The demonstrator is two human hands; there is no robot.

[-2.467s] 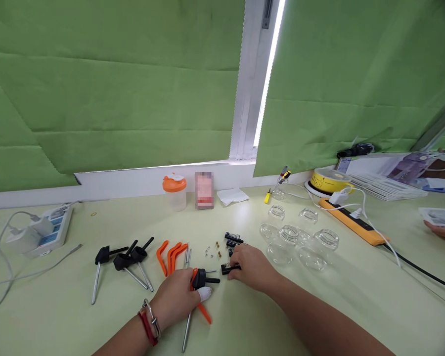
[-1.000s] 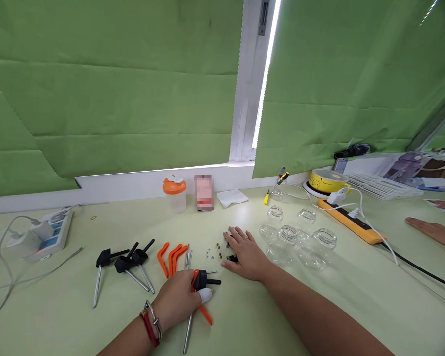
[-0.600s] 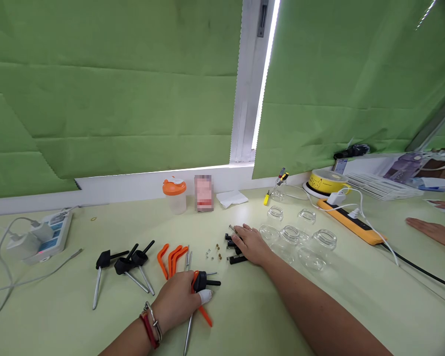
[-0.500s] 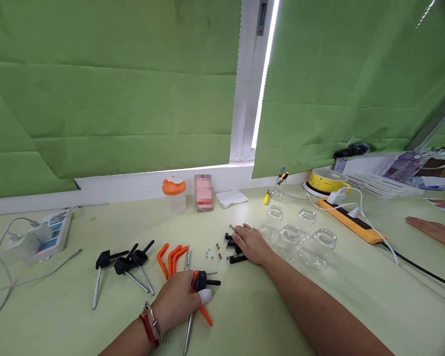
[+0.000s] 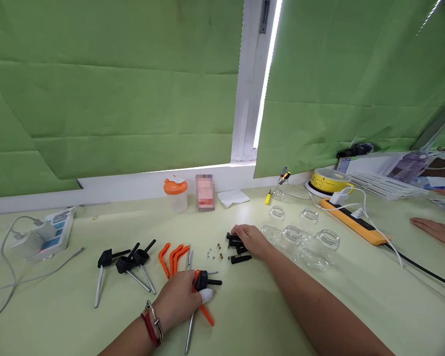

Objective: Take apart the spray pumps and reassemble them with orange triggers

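Note:
My left hand [image 5: 183, 296], its thumb wrapped in white, is closed around a black plastic head [image 5: 203, 281] with a metal rod and an orange lever [image 5: 206, 315]. The rod points down toward the table's front. My right hand [image 5: 252, 240] is over a small pile of black ribbed cylinders [image 5: 241, 258] and springs; its fingers curl down at the far end, and what they grip is hidden. Between the hands lie several tiny brass and clear pieces [image 5: 220, 255]. Loose orange levers [image 5: 163, 259] and thin metal rods lie beyond my left hand.
Black heads with metal rods [image 5: 125, 265] lie at left, near a white power strip [image 5: 61, 235]. Several glass jars [image 5: 291, 237] stand close to my right forearm. An orange power strip [image 5: 356, 222] lies farther right, near another person's hand [image 5: 435, 230]. An orange-lidded cup [image 5: 176, 195] stands at the back.
My right hand's fingers, stretched over the pile with a spring at their tips, have drawn in and curled down among the black pieces. My left hand keeps its hold.

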